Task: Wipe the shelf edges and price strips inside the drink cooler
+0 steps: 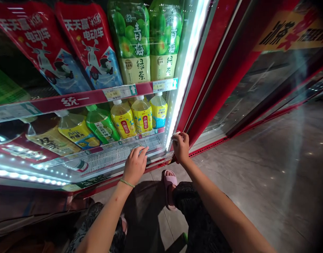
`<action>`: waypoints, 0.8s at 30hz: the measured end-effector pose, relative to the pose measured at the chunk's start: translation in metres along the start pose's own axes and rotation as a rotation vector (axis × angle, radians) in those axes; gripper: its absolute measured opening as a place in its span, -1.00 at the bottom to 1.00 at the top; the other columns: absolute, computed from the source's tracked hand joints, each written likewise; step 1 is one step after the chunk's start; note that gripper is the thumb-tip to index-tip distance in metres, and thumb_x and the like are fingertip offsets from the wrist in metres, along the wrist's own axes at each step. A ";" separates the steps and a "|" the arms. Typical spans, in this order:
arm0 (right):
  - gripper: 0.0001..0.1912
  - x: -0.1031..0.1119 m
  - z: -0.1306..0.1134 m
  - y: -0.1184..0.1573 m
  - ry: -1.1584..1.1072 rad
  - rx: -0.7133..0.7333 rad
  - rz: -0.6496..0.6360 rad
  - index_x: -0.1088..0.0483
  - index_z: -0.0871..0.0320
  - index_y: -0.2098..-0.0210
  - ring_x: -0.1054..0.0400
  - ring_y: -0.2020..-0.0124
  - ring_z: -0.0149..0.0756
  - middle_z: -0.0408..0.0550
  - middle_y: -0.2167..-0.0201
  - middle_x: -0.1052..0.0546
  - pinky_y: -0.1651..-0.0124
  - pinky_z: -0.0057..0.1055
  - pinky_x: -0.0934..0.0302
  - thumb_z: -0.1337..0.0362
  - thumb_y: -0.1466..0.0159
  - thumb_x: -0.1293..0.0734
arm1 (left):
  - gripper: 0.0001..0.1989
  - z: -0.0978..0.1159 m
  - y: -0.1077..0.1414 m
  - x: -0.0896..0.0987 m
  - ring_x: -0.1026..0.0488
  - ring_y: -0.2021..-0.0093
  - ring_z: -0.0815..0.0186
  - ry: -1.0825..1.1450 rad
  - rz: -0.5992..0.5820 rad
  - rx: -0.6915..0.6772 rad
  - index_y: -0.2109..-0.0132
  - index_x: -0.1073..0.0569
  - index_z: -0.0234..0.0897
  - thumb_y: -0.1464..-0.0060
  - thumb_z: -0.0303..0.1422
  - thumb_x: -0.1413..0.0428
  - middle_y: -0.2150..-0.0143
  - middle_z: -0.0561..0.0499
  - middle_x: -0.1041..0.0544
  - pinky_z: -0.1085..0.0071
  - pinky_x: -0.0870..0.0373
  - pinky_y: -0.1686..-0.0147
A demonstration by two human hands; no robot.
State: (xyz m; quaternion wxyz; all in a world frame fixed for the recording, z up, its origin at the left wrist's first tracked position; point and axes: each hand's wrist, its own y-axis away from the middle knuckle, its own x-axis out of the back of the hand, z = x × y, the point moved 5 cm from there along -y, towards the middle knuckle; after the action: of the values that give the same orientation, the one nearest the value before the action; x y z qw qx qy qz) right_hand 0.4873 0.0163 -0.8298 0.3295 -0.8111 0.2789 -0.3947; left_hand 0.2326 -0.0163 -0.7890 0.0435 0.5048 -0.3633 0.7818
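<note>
My right hand (181,144) is closed round something small and white at the red door frame (216,66), beside the bright light strip (187,59); what it is does not show clearly. Nothing shows in my left hand (135,164), which hovers before the wire bottom shelf (119,154) with its fingers slightly bent and apart. Behind the hands, yellow-labelled bottles (142,116) and a green-labelled bottle (102,124) stand on the lower shelf of the lit cooler. Large green tea bottles (135,45) stand on the shelf above.
Red packs (90,49) fill the upper left of the cooler. A glass door (245,77) with red edging extends at right. Below are the tiled floor (261,175), a pink slipper (168,186) on a foot, and a dark object with a green end near the bottom edge.
</note>
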 end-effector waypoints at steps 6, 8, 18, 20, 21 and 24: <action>-0.67 -0.032 -0.028 0.023 -0.024 -0.052 -0.010 -0.41 0.10 0.10 -0.28 -0.05 -0.14 0.09 0.05 -0.33 -0.07 -0.14 -0.38 0.52 -0.23 -0.19 | -0.58 -0.001 0.000 0.001 -0.48 -0.08 0.08 0.007 0.012 0.007 -0.29 -0.39 -0.13 -0.35 -0.45 0.02 -0.07 -0.15 -0.52 0.09 -0.53 -0.09; -0.65 -0.043 -0.054 0.027 -0.034 -0.038 -0.035 -0.41 0.10 0.05 -0.27 -0.07 -0.13 0.09 0.04 -0.36 -0.09 -0.15 -0.37 0.52 -0.27 -0.17 | -0.58 -0.003 0.001 0.003 -0.49 -0.08 0.09 0.012 0.012 0.017 -0.29 -0.39 -0.14 -0.36 -0.45 0.03 -0.07 -0.15 -0.52 0.11 -0.53 -0.09; -0.77 -0.038 -0.050 0.012 -0.004 0.128 -0.022 -0.41 0.00 0.09 -0.27 0.03 -0.20 -0.03 0.09 -0.39 -0.07 -0.23 -0.32 0.42 -0.38 -0.21 | -0.61 -0.016 0.008 0.018 -0.54 -0.04 0.14 -0.013 0.017 0.064 -0.29 -0.38 -0.15 -0.41 -0.41 0.08 -0.06 -0.13 -0.55 0.20 -0.55 -0.04; -0.73 -0.030 -0.028 0.012 0.013 0.030 0.071 -0.34 0.06 0.10 -0.22 -0.04 -0.17 0.02 0.07 -0.32 -0.10 -0.17 -0.30 0.48 -0.32 -0.16 | -0.61 -0.018 0.010 0.019 -0.55 -0.04 0.14 -0.024 0.019 0.067 -0.29 -0.39 -0.14 -0.41 -0.40 0.07 -0.05 -0.13 -0.55 0.21 -0.56 -0.03; -0.71 -0.028 -0.021 0.012 0.020 -0.014 0.110 -0.31 0.07 0.09 -0.19 -0.06 -0.15 0.04 0.06 -0.29 -0.12 -0.15 -0.29 0.51 -0.28 -0.14 | -0.61 -0.019 0.011 0.019 -0.55 -0.04 0.14 -0.025 0.018 0.069 -0.29 -0.39 -0.14 -0.41 -0.40 0.07 -0.05 -0.12 -0.55 0.21 -0.56 -0.03; -0.64 -0.032 -0.022 0.015 0.029 -0.118 0.195 -0.23 0.06 0.09 -0.16 -0.08 -0.15 0.03 0.06 -0.23 -0.14 -0.12 -0.26 0.56 -0.20 -0.12 | -0.61 -0.024 0.015 0.022 -0.55 -0.05 0.13 -0.035 0.002 0.077 -0.30 -0.39 -0.14 -0.42 -0.39 0.08 -0.07 -0.13 -0.56 0.21 -0.58 0.00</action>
State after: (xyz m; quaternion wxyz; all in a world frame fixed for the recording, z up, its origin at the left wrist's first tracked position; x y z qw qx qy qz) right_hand 0.4493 0.0229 -0.8455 0.3139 -0.7922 0.3841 -0.3555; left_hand 0.1971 -0.0188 -0.7841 0.0169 0.5195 -0.3341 0.7862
